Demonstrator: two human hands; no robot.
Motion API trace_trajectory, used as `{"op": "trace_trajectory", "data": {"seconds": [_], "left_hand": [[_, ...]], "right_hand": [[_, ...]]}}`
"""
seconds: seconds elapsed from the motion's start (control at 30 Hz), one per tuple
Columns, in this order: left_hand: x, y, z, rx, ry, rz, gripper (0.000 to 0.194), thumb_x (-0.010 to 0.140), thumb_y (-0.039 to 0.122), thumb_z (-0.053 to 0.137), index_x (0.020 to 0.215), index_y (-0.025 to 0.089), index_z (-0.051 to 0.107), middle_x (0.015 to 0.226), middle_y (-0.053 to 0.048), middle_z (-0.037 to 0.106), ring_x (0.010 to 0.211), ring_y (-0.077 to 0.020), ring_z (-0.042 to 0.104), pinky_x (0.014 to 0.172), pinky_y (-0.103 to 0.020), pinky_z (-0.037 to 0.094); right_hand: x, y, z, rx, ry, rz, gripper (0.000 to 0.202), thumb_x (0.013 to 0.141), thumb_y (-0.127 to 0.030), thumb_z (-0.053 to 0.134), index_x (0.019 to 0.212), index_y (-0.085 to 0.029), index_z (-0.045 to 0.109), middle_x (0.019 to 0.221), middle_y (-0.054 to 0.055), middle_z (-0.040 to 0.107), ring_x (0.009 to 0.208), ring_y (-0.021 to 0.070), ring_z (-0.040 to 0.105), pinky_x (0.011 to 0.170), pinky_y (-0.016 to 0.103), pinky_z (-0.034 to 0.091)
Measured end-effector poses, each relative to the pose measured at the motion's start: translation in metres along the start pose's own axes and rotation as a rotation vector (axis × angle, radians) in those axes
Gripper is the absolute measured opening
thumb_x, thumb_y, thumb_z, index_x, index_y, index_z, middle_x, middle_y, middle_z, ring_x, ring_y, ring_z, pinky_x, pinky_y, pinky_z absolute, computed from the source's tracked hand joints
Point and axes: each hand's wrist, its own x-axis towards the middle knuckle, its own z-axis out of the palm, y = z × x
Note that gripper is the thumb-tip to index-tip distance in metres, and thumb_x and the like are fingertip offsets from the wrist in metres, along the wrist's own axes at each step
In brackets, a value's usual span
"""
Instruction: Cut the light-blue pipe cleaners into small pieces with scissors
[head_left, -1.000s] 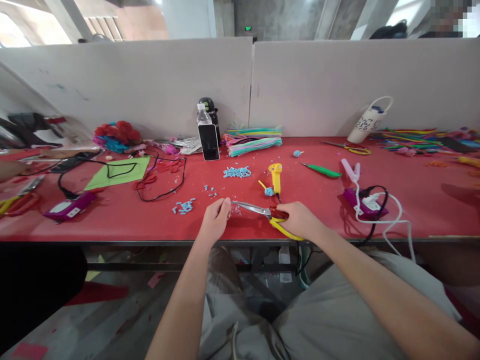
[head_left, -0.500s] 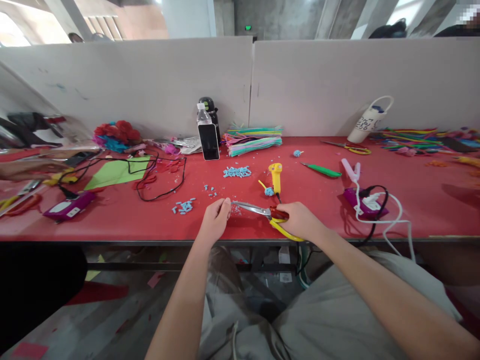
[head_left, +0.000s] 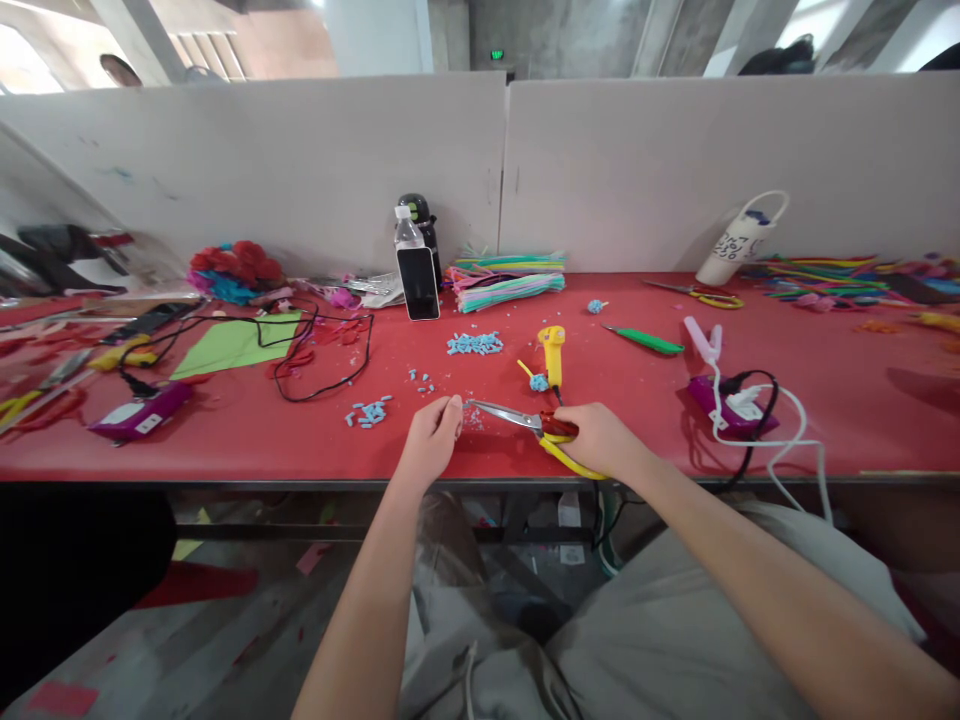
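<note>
Metal scissors (head_left: pixel 531 421), gripped by right fingers (head_left: pixel 583 420), point at left fingers (head_left: pixel 454 408)

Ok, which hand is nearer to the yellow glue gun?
Right. The right hand is on the near side of the glue gun, slightly rightward; the left hand is farther off, nearside and well left.

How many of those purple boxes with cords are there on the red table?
2. One purple box sits toward the left of the table, in front of the green sheet; a second box sits toward the right. Others could be hidden.
</note>
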Motion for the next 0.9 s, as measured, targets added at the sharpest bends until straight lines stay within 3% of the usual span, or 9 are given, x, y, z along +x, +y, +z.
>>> {"op": "trace_trajectory", "data": {"seconds": [0.4, 0.9], "left_hand": [[-0.0004, 0.0004, -0.0002, 0.008, 0.012, 0.005, 0.044, 0.092, 0.042, 0.038, 0.056, 0.018, 0.042, 0.053, 0.002, 0.042, 0.054, -0.0104, 0.041, 0.055, -0.024, 0.031], [0.0015, -0.0037, 0.0001, 0.001, -0.014, 0.01, 0.044, 0.093, 0.042, 0.037, 0.057, 0.018, 0.042, 0.054, 0.002, 0.042, 0.054, -0.0098, 0.041, 0.056, -0.023, 0.032]], "right_hand": [[0.0, 0.0009, 0.0002, 0.005, -0.003, -0.016, 0.021, 0.076, -0.04, 0.057, 0.067, -0.021, 0.057, 0.057, 0.0, 0.056, 0.05, 0.0119, 0.043, 0.051, 0.024, 0.024], [0.001, 0.0028, 0.0029, -0.004, 0.013, -0.018, 0.02, 0.078, -0.038, 0.055, 0.068, -0.021, 0.059, 0.06, 0.002, 0.059, 0.054, 0.0129, 0.05, 0.052, 0.024, 0.024]]}}
